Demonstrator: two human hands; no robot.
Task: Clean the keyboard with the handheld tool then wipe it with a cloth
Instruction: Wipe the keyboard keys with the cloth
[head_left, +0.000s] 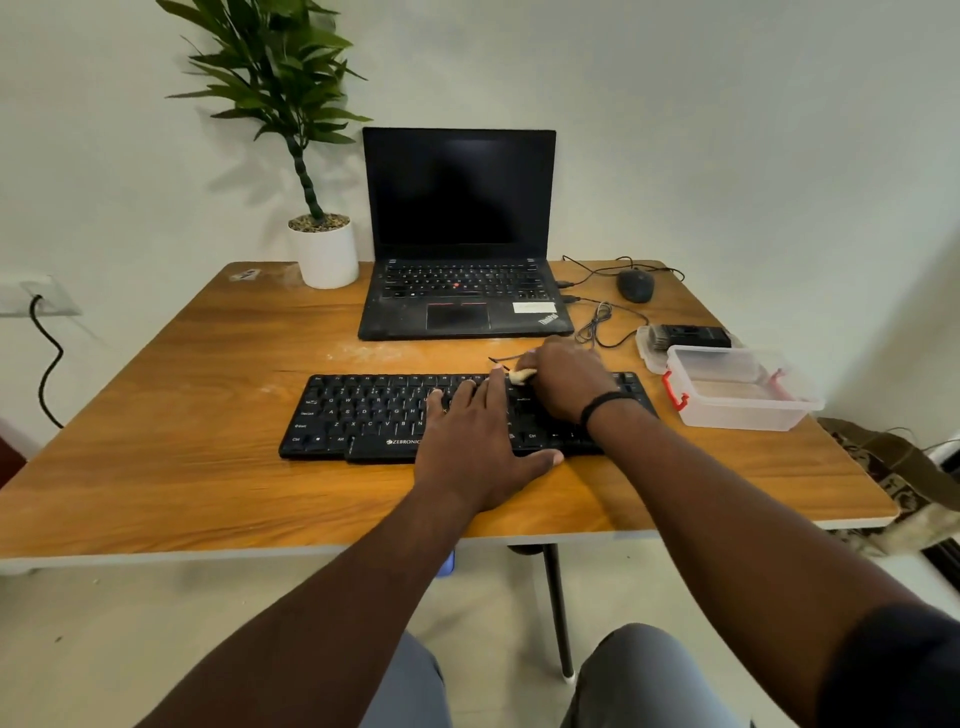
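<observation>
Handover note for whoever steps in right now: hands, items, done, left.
Left hand: flat on the keyboard, open, bracing it.
Right hand: closed on a pale cloth, pressed at the keyboard's upper right rows.
Handheld tool: lying on the tub lid, beside the clear tub, right of the keyboard.
Done: the tool pass appears finished, since the tool is set down.
Left: finish wiping; how much is wiped already cannot be told. White dust remains on the table.
</observation>
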